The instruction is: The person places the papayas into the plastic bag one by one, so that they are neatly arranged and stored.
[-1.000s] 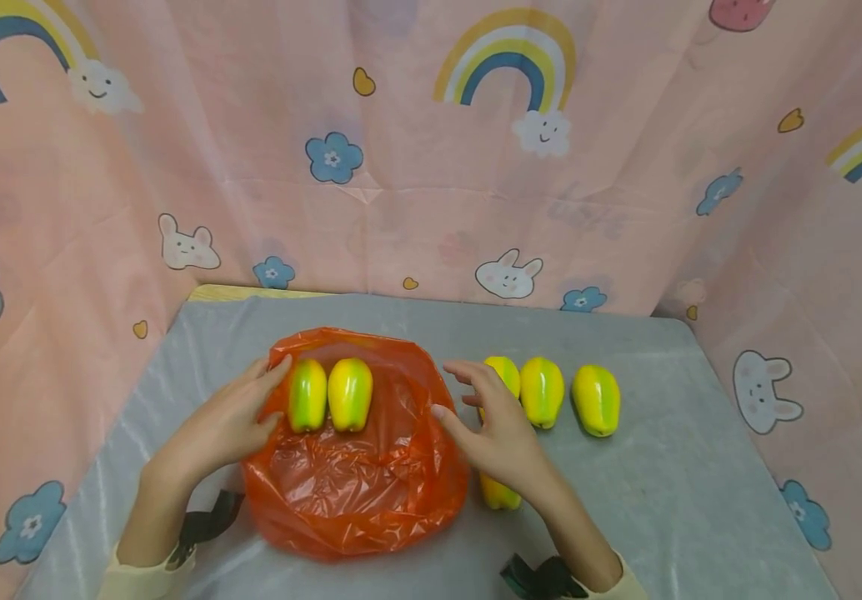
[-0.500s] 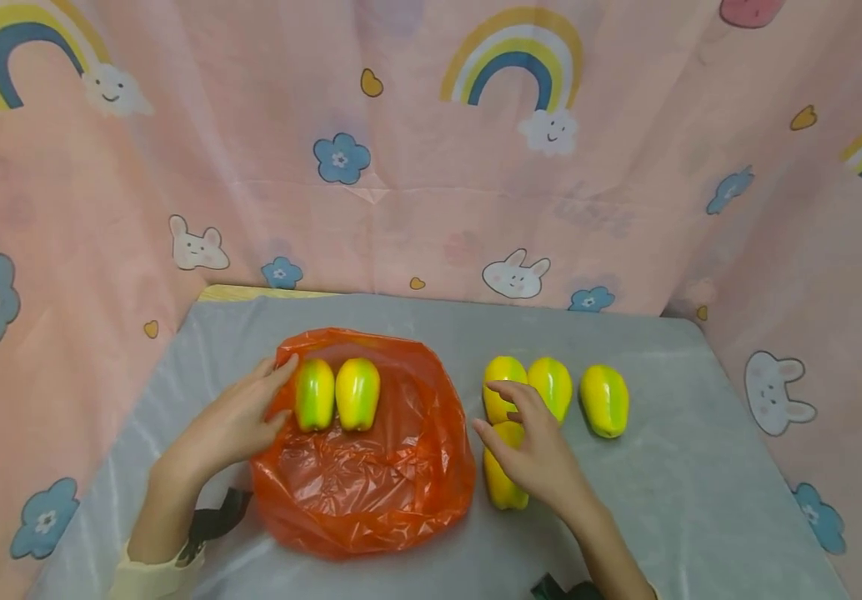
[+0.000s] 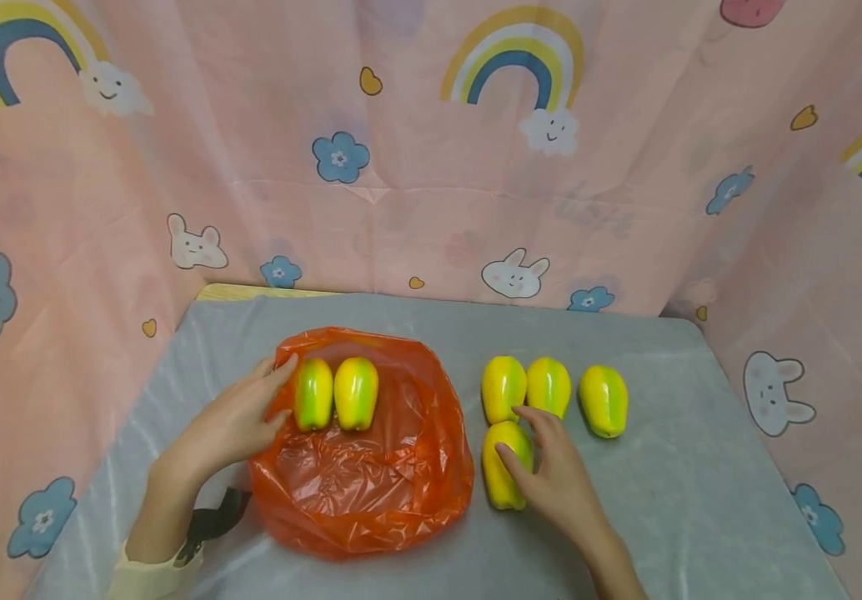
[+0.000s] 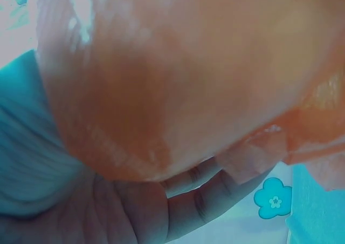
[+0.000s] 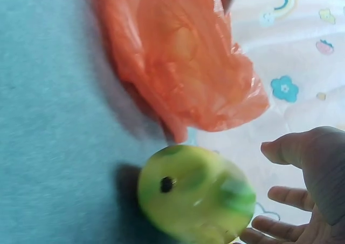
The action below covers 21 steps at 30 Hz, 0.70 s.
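A person's cream sleeve (image 3: 149,575) and dark wrist strap (image 3: 213,521) are seen at eight o'clock of an orange-red plastic bag (image 3: 371,533), which is spread mouth-up on a grey cloth (image 3: 671,517). At the bag's three o'clock, the nearest yellow-green fruit (image 3: 500,483) is framed by the right hand (image 3: 562,475), its thumb and fingers parted wide and nothing gripped; whether the fruit is touched by a fingertip cannot be told. The bag's rim is met between nine and ten o'clock by the left hand (image 3: 232,425), also held wide, with fingers nearly straight against the plastic; in the left wrist view its palm is partly covered by the bag. Inside, two fruits are laid side by side, one (image 3: 314,396) at eleven o'clock, the other (image 3: 356,394) at twelve. Farther back, between two and three o'clock, three more are lined up on the cloth: the first (image 3: 504,390) just beyond the nearest fruit, the second (image 3: 548,385) close beside it, the third (image 3: 604,402) set a little apart. Toward eleven o'clock, a strip of wood (image 3: 258,291) is exposed along the far edge, backed by a pink cartoon-print curtain (image 3: 401,225).
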Each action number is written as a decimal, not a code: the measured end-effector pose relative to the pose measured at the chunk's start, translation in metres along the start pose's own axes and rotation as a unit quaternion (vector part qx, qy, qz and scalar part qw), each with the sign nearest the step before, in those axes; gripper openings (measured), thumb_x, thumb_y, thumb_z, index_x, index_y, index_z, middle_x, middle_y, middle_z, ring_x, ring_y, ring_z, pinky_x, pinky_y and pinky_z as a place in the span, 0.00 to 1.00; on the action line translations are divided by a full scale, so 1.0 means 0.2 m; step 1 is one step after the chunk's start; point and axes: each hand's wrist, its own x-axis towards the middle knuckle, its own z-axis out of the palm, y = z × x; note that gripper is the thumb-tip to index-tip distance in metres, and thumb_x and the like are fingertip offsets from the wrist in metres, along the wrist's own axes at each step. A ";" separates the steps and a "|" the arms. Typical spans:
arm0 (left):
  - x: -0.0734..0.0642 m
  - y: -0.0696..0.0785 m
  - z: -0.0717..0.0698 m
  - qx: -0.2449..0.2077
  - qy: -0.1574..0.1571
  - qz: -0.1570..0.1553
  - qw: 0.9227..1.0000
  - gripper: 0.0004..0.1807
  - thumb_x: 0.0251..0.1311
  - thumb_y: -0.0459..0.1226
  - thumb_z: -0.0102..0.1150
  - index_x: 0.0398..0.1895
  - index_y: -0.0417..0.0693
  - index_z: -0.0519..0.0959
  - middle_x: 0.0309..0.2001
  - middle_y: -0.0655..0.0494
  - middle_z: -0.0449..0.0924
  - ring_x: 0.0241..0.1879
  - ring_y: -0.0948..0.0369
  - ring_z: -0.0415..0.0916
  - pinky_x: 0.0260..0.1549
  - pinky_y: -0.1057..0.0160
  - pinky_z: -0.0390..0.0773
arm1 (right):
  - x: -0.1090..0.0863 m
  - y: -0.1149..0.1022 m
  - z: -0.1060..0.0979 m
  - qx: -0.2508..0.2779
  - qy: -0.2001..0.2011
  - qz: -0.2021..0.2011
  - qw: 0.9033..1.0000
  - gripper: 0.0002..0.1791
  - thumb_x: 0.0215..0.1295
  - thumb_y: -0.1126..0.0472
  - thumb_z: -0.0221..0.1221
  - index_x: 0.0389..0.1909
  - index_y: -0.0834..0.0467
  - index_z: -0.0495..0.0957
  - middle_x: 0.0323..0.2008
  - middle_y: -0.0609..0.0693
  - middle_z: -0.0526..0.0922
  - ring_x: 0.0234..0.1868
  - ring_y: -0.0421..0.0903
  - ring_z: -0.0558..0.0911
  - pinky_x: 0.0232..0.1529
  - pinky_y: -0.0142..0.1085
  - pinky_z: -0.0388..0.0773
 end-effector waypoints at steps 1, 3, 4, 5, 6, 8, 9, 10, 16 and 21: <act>0.00 0.00 0.00 0.003 0.001 0.000 1.000 0.41 0.65 0.28 0.64 0.81 0.32 0.60 0.80 0.31 0.60 0.74 0.33 0.68 0.66 0.32 0.76 | -0.01 0.01 0.01 -0.004 0.003 -0.001 1.000 0.31 0.67 0.56 0.70 0.69 0.60 0.74 0.66 0.60 0.78 0.63 0.60 0.80 0.60 0.58 0.84; 0.00 -0.01 0.00 0.009 0.001 0.001 1.000 0.41 0.65 0.29 0.64 0.80 0.32 0.61 0.80 0.31 0.61 0.74 0.33 0.68 0.66 0.32 0.76 | -0.02 0.02 0.02 -0.008 0.007 0.001 1.000 0.32 0.67 0.56 0.70 0.69 0.61 0.74 0.65 0.61 0.78 0.63 0.60 0.80 0.60 0.58 0.84; 0.00 -0.01 0.00 0.010 0.001 0.002 1.000 0.41 0.66 0.29 0.64 0.80 0.33 0.61 0.80 0.31 0.61 0.74 0.33 0.68 0.66 0.31 0.75 | -0.02 0.03 0.03 -0.008 0.007 0.005 1.000 0.32 0.67 0.55 0.70 0.69 0.61 0.74 0.65 0.61 0.78 0.64 0.60 0.80 0.60 0.58 0.84; 0.00 -0.01 0.00 0.011 0.000 0.003 1.000 0.40 0.66 0.29 0.64 0.80 0.33 0.61 0.80 0.30 0.60 0.74 0.33 0.68 0.67 0.31 0.75 | -0.03 0.03 0.03 -0.007 0.006 0.011 1.000 0.32 0.67 0.55 0.70 0.69 0.61 0.73 0.65 0.61 0.78 0.64 0.60 0.80 0.60 0.58 0.84; 0.00 -0.01 0.00 0.011 0.000 0.004 1.000 0.40 0.66 0.30 0.64 0.81 0.33 0.61 0.80 0.30 0.60 0.75 0.33 0.67 0.67 0.31 0.75 | -0.03 0.03 0.04 -0.006 0.002 0.018 1.000 0.33 0.67 0.54 0.70 0.69 0.61 0.73 0.65 0.61 0.78 0.64 0.60 0.80 0.61 0.59 0.83; 0.00 -0.01 0.00 0.006 -0.002 0.003 1.000 0.40 0.67 0.30 0.63 0.81 0.33 0.60 0.81 0.30 0.59 0.75 0.32 0.66 0.67 0.31 0.74 | -0.04 0.05 0.04 -0.008 -0.008 0.037 0.999 0.35 0.68 0.51 0.70 0.71 0.60 0.72 0.66 0.61 0.77 0.65 0.61 0.79 0.63 0.61 0.81; 0.00 -0.01 0.00 0.005 -0.003 0.001 1.000 0.41 0.67 0.30 0.63 0.81 0.33 0.60 0.81 0.30 0.58 0.75 0.32 0.66 0.67 0.31 0.74 | -0.04 0.05 0.04 -0.005 -0.014 0.045 0.999 0.36 0.68 0.50 0.70 0.71 0.60 0.71 0.67 0.62 0.76 0.66 0.61 0.78 0.65 0.62 0.80; 0.01 0.00 0.00 0.003 -0.003 0.000 1.000 0.41 0.66 0.29 0.63 0.81 0.33 0.60 0.81 0.30 0.58 0.75 0.32 0.66 0.67 0.31 0.74 | -0.05 0.05 0.04 -0.006 -0.021 0.053 0.998 0.37 0.68 0.48 0.69 0.72 0.60 0.70 0.68 0.62 0.76 0.67 0.61 0.78 0.67 0.62 0.79; 0.00 0.00 -0.01 0.002 -0.006 -0.008 1.000 0.41 0.66 0.29 0.63 0.81 0.34 0.60 0.81 0.30 0.57 0.76 0.32 0.65 0.66 0.31 0.74 | -0.06 0.07 0.06 -0.002 -0.042 0.082 0.996 0.40 0.69 0.45 0.69 0.75 0.58 0.68 0.71 0.61 0.73 0.71 0.60 0.75 0.73 0.63 0.73; 0.00 -0.01 -0.01 0.003 -0.006 -0.007 1.000 0.40 0.66 0.30 0.63 0.81 0.33 0.60 0.80 0.30 0.58 0.76 0.31 0.65 0.67 0.30 0.73 | -0.06 0.06 0.06 -0.002 -0.054 0.097 0.994 0.41 0.69 0.44 0.69 0.77 0.56 0.66 0.73 0.60 0.73 0.72 0.60 0.74 0.74 0.64 0.72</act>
